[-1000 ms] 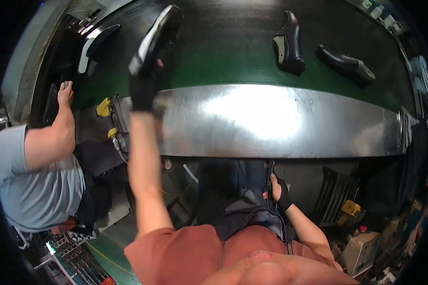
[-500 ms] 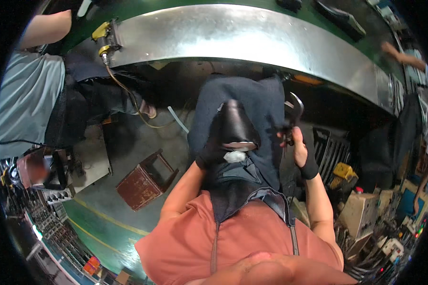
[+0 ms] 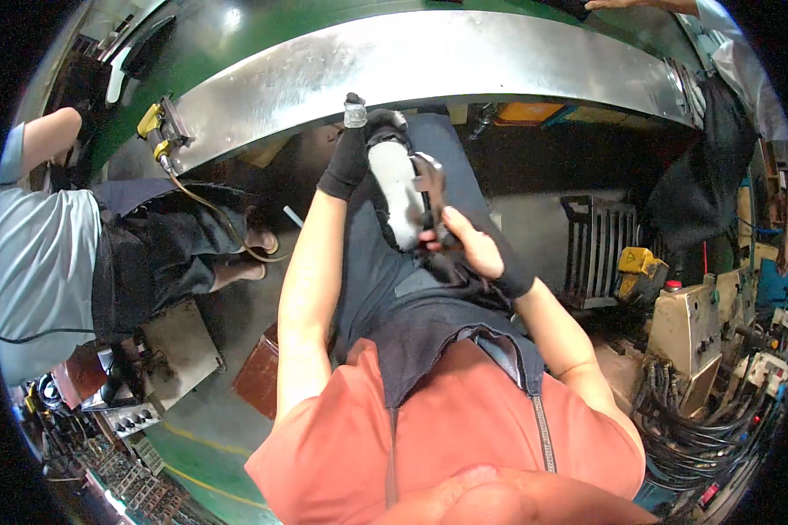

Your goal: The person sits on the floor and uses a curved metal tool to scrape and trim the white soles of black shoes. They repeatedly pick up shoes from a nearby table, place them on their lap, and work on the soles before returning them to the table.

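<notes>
Left hand (image 3: pixel 348 157) is gripping the shoe (image 3: pixel 396 188) at twelve o'clock, right hand (image 3: pixel 468 249) fingers pinching its edge at four — best kept steady on the lap.

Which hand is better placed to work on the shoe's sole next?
Right. The gloved left hand grips the black shoe with the white sole on the lap, while the right hand already rests its fingers beside the sole.
</notes>
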{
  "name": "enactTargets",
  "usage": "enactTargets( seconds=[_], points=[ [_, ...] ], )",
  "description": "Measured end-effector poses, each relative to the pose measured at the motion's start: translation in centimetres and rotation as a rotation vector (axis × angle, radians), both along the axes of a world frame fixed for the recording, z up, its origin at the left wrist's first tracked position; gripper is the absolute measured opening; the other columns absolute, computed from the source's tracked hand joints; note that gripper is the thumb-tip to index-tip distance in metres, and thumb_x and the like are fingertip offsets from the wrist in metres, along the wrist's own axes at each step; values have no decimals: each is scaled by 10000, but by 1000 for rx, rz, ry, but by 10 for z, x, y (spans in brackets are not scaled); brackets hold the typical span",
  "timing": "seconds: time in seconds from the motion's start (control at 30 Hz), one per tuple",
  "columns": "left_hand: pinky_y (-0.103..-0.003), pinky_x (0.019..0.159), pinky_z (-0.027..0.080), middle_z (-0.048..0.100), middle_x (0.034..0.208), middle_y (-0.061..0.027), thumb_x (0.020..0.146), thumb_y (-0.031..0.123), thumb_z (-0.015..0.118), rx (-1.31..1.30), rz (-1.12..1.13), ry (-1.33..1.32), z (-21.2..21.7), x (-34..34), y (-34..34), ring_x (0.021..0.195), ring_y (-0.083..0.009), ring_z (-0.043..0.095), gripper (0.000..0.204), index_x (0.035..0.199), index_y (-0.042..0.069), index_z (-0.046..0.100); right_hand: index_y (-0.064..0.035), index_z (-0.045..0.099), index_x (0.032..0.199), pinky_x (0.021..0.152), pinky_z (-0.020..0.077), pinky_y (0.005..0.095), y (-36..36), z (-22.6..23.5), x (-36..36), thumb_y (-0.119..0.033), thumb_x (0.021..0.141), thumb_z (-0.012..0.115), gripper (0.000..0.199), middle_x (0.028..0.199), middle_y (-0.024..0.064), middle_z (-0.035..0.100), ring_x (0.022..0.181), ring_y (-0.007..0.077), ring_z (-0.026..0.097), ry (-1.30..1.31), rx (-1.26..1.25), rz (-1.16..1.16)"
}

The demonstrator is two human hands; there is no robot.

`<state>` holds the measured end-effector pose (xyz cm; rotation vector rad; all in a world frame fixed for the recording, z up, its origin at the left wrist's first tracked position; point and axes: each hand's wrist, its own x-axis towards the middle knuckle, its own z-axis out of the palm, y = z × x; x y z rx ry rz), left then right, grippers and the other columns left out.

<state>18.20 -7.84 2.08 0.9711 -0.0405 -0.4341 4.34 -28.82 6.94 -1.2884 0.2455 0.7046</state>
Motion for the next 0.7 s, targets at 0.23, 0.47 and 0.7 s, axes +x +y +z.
enactTargets(
  seconds=[0.23,0.47,0.7],
  points=[
    [-314,807,483,639,937,-70,938,545,346,249,202,-231,-4,-13,-12,873,-177,604,585,965,27,616,-10,553,1083,860,491,320,26,-2,42,-438,984,321,497,841,102,638,738,170,605,262,406,10],
    [-361,936,393,617,956,-89,907,402,467,433,211,-553,9,-38,-3,1004,-226,548,403,896,27,615,-41,564,963,549,441,277,33,-9,3,-390,977,345,413,657,31,534,562,140,514,-180,-189,188],
    [-411,1037,307,585,1117,-147,898,393,459,308,228,-475,35,-89,13,1186,-295,468,426,1019,12,608,-23,577,1079,637,412,390,33,-28,-7,-98,903,410,254,785,168,527,704,313,522,-917,-361,338]
  ],
)
